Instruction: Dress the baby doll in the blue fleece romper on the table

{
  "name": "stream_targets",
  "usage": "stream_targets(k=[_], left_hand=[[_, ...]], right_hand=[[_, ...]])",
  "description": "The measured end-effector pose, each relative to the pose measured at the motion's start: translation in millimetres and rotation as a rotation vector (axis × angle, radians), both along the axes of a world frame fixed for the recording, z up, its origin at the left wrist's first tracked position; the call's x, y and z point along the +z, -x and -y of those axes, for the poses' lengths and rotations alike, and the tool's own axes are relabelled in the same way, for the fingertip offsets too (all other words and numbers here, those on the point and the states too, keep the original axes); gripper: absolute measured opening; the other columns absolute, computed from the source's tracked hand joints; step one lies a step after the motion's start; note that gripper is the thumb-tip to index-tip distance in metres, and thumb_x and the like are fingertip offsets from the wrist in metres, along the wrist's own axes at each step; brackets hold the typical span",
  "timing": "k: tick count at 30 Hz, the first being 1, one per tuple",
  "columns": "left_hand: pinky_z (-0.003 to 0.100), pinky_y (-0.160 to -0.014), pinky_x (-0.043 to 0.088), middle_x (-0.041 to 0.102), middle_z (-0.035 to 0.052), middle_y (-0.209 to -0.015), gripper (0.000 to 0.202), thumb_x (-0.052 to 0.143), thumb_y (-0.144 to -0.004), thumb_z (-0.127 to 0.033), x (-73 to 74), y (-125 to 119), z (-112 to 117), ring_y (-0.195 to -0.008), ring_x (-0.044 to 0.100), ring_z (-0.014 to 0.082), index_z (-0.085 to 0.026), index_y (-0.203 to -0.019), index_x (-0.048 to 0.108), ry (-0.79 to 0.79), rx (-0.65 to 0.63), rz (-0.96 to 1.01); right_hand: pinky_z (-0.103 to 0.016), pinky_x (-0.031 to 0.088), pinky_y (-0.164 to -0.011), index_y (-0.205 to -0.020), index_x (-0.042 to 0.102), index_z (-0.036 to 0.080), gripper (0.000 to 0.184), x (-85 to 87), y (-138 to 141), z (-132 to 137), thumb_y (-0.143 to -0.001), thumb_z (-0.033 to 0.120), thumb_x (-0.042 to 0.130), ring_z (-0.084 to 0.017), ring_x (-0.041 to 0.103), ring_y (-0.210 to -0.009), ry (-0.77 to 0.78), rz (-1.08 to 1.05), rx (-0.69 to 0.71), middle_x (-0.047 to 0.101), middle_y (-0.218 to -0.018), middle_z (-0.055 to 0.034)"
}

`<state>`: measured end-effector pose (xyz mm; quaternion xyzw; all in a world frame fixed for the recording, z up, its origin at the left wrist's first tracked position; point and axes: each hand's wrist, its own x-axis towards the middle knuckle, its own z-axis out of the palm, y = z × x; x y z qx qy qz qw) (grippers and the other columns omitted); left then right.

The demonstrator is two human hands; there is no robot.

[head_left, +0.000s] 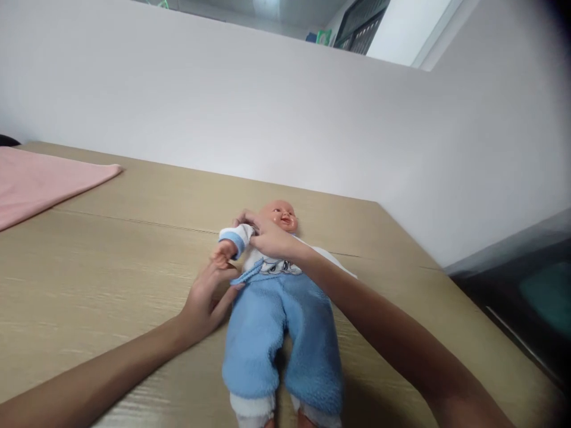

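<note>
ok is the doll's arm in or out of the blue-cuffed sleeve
In: the doll's hand sticks out past the blue cuff of the white sleeve.

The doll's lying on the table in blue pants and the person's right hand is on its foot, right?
Not its foot: the head view shows the right hand at the white sleeve of the doll, which does lie on the table in blue pants.

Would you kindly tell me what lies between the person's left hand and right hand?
In the head view, the doll's hand and white sleeve with blue cuff lie between the left hand and right hand.
</note>
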<state>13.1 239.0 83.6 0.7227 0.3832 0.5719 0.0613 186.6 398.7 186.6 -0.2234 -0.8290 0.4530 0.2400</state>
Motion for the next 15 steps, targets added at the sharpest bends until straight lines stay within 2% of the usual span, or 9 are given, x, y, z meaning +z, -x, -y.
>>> stream_targets(k=[2,4,7,9,12,13,15], left_hand=[[0.042,-0.099,0.052,0.07,0.0062,-0.117,0.019,0.071,-0.109,-0.018,-2.3,2.4,1.0,-0.109,0.067,0.0268,-0.032,-0.123,0.071,-0.073,0.049,0.032],[0.044,-0.105,0.052,0.065,0.007,-0.125,0.02,0.067,-0.111,-0.019,-4.0,2.8,0.6,-0.118,0.064,0.0269,-0.033,-0.126,0.068,-0.088,0.032,0.123],[0.045,-0.112,0.051,0.065,0.0067,-0.128,0.011,0.059,-0.118,-0.027,-2.6,-0.3,-2.8,-0.124,0.064,0.0258,-0.033,-0.126,0.064,0.033,-0.045,0.313],[0.042,-0.11,0.052,0.068,0.0059,-0.124,0.011,0.061,-0.118,-0.041,1.8,-3.8,-6.5,-0.121,0.066,0.0248,-0.031,-0.123,0.065,0.179,-0.044,0.441],[0.038,-0.099,0.056,0.071,0.0041,-0.114,0.039,0.071,-0.108,-0.066,10.1,-7.8,-12.9,-0.109,0.068,0.0243,-0.028,-0.115,0.065,0.363,0.003,0.603],[0.037,-0.096,0.057,0.072,0.0035,-0.111,0.046,0.074,-0.104,-0.072,12.0,-8.0,-15.2,-0.105,0.069,0.0239,-0.028,-0.112,0.065,0.407,0.009,0.643],[0.035,-0.09,0.058,0.072,0.002,-0.104,0.054,0.079,-0.097,-0.078,13.6,-6.6,-20.7,-0.099,0.068,0.0225,-0.027,-0.108,0.064,0.477,0.007,0.7]], right_hand=[[-0.03,0.055,-0.092,-0.109,0.071,0.023,0.055,-1.4,-5.4,-5.3,-0.061,0.003,0.051,-0.021,0.071,-0.102,0.064,-0.007,0.014,0.076,-0.106,0.0005],[-0.034,0.056,-0.103,-0.103,0.074,0.023,0.053,0.3,-9.4,-5.8,-0.06,0.001,0.051,-0.023,0.073,-0.113,0.05,0.022,0.047,0.08,-0.109,-0.0006],[-0.036,0.055,-0.107,-0.105,0.08,0.023,0.052,6.5,-14.0,4.7,-0.069,-0.002,0.052,-0.024,0.074,-0.12,-0.092,0.097,0.087,0.083,-0.118,-0.0027],[-0.039,0.053,-0.113,-0.114,0.082,0.023,0.047,10.9,-19.1,16.5,-0.082,0.0,0.056,-0.025,0.073,-0.127,-0.214,0.101,0.077,0.082,-0.127,-0.0056],[-0.043,0.052,-0.116,-0.129,0.079,0.023,0.028,15.4,-34.0,33.9,-0.103,0.024,0.067,-0.028,0.071,-0.131,-0.277,0.094,-0.017,0.08,-0.138,-0.0099],[-0.043,0.054,-0.111,-0.128,0.079,0.023,0.027,15.8,-40.3,38.5,-0.107,0.035,0.068,-0.029,0.073,-0.126,-0.275,0.121,-0.05,0.081,-0.135,-0.0104],[-0.039,0.055,-0.093,-0.116,0.08,0.022,0.032,14.3,-52.0,44.9,-0.109,0.05,0.067,-0.028,0.074,-0.104,-0.299,0.214,-0.091,0.083,-0.117,-0.0094]])
